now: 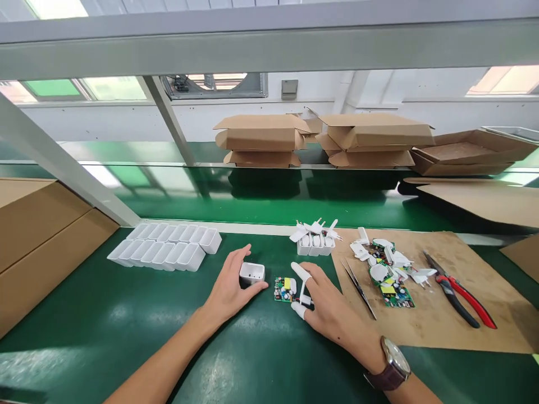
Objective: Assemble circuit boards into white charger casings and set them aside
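My left hand point(231, 289) curls round a small white plastic housing point(252, 273), thumb in front and fingers behind. The housing stands on the green bench with its open side up. To its right lies a small green circuit board point(284, 288) with a yellow component. My right hand point(326, 297), with white finger cots on thumb and index finger, pinches the white plug part point(305, 295) at the board's right end. Its other fingers are partly hidden. A watch point(393, 359) is on the right wrist.
Rows of white housings point(164, 247) stand at left, and filled ones point(315, 242) behind my right hand. A brown sheet point(429, 331) bears tweezers point(360, 289), circuit boards with white plugs point(391, 269) and red-black pliers point(458, 294). Cardboard boxes point(263, 140) stand on the far ledge.
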A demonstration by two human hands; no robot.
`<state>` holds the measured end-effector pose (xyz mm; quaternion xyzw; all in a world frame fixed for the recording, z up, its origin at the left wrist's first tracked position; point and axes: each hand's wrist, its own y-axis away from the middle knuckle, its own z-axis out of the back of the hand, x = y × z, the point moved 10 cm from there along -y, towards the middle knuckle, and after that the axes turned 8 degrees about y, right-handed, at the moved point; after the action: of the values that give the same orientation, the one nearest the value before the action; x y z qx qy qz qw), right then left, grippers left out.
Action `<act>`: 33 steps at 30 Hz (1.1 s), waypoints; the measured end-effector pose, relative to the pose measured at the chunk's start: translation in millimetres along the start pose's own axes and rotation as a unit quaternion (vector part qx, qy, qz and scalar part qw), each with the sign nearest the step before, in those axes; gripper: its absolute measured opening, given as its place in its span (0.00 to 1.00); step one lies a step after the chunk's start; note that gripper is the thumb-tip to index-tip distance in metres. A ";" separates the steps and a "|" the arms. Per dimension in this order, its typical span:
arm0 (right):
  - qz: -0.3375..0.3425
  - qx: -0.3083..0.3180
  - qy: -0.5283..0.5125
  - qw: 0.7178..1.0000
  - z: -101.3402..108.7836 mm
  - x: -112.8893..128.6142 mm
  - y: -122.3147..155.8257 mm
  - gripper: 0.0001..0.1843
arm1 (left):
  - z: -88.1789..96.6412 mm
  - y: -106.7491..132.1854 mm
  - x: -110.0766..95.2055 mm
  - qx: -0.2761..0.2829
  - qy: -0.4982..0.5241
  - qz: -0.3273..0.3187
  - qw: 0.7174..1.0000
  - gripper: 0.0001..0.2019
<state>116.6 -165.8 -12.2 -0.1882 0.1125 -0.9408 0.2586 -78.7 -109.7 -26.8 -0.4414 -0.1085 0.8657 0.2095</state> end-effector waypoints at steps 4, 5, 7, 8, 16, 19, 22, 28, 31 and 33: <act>-0.008 0.003 -0.018 1.000 1.2 0.4 -2.7 0.37 | -8.9 4.4 -0.8 0.055 0.032 0.013 0.998 0.47; -0.006 0.007 -0.026 1.000 -0.1 0.8 -3.5 0.36 | -13.2 6.5 -3.8 0.078 0.048 0.009 0.996 0.50; 0.002 0.010 -0.040 0.999 -2.8 1.9 -5.4 0.34 | -22.7 11.0 -8.5 0.127 0.079 0.006 0.989 0.54; 0.005 0.007 -0.044 0.999 -3.7 2.3 -6.5 0.34 | -27.3 12.9 -9.0 0.149 0.091 0.012 0.985 0.54; 0.012 -0.152 0.000 0.988 33.7 8.7 -8.2 0.34 | -14.8 4.6 -19.7 0.082 0.040 -0.056 0.994 0.31; 0.039 -0.212 -0.010 0.976 50.8 20.4 -2.0 0.37 | -10.0 5.4 -33.0 0.049 0.027 -0.122 0.991 0.32; 0.086 -0.218 -0.003 0.972 51.0 36.8 3.0 0.40 | -12.5 8.4 -41.3 0.046 0.025 -0.154 0.987 0.32; 0.095 -0.202 0.032 0.974 40.9 47.5 4.6 0.41 | -12.6 11.7 -49.3 0.029 0.020 -0.183 0.982 0.34; 0.102 -0.206 0.037 0.973 39.5 49.4 4.2 0.40 | -12.7 11.8 -47.5 0.033 0.017 -0.184 0.982 0.35; 0.100 -0.205 0.043 0.973 37.6 49.5 4.1 0.40 | -13.1 12.2 -47.7 0.037 0.011 -0.187 0.982 0.34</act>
<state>94.6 -199.8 35.2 -0.1841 0.3323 -0.8741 0.3026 -46.5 -142.4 -4.7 -0.4144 -0.1544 0.8098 0.3855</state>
